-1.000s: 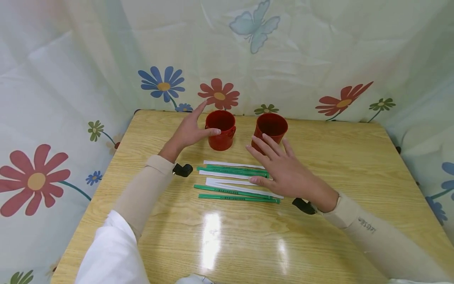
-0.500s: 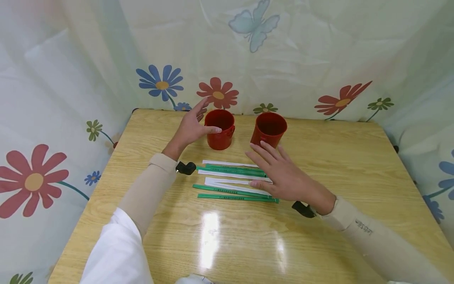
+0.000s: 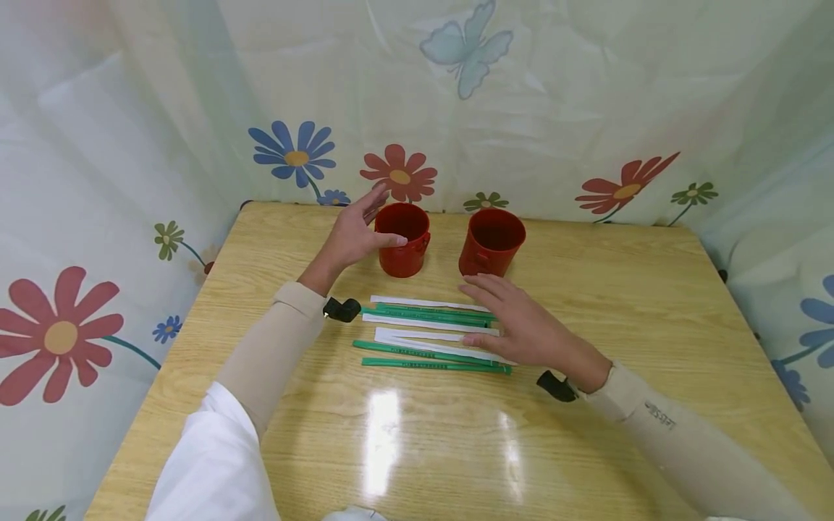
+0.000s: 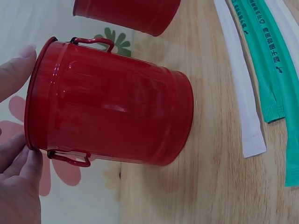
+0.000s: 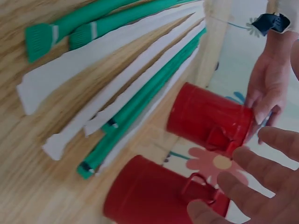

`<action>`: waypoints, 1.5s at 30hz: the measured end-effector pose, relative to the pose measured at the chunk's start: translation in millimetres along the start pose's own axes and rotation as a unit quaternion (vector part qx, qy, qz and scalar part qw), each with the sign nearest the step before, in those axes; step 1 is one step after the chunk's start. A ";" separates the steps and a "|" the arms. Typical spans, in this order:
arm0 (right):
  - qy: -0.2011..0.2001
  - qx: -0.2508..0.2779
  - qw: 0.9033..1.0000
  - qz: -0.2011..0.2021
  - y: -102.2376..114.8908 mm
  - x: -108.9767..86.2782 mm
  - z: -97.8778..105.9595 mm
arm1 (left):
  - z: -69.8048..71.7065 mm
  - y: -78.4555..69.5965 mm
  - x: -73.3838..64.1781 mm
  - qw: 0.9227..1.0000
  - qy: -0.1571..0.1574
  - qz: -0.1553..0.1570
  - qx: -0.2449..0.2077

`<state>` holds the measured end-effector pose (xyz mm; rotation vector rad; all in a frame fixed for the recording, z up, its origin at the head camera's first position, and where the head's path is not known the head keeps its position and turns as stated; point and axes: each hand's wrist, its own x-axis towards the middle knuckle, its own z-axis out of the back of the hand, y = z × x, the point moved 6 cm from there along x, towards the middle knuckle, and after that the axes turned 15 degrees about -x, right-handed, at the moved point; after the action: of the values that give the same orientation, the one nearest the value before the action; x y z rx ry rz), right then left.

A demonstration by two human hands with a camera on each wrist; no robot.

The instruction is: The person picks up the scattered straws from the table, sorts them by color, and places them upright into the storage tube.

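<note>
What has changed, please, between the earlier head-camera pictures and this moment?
The right hand has drawn back from the right red bucket and lowered over the green and white sleeves, fingers still straight, holding nothing. The left hand stays at the left red bucket, thumb against its rim, fingers spread, no grip closed. Both buckets and the sleeves lie where they were on the table.

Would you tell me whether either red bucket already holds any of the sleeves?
No, both red buckets look empty inside, and the sleeves lie on the table.
</note>
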<state>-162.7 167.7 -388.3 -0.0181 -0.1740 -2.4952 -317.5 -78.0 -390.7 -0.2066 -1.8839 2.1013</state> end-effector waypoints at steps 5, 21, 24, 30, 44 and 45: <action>0.002 0.025 0.999 -0.024 -8.5 -2.2 -5.9 | -1.6 1.0 -1.6 1.000 0.008 0.013 0.004; 0.037 0.060 0.996 -0.057 -22.1 -5.4 -17.9 | -7.8 -5.5 -8.3 0.999 0.010 0.043 0.009; 0.038 0.061 0.996 -0.057 -23.2 -4.7 -20.4 | -9.0 -9.3 -10.3 0.999 0.010 0.041 0.005; 0.031 0.052 0.997 -0.056 -27.0 -1.5 -22.6 | -4.9 -2.2 -4.0 0.999 0.002 0.037 0.001; -0.036 0.175 0.980 -0.092 -48.8 3.0 -28.0 | -3.5 4.9 -0.4 1.000 0.005 0.017 0.008; -0.043 0.184 0.977 -0.098 -51.5 3.9 -29.2 | -3.0 4.6 -0.3 1.000 0.005 0.019 0.009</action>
<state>-195.7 202.4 -423.2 0.0480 -0.7014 -2.6185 -317.0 -75.7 -395.7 -0.2501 -1.8701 2.1367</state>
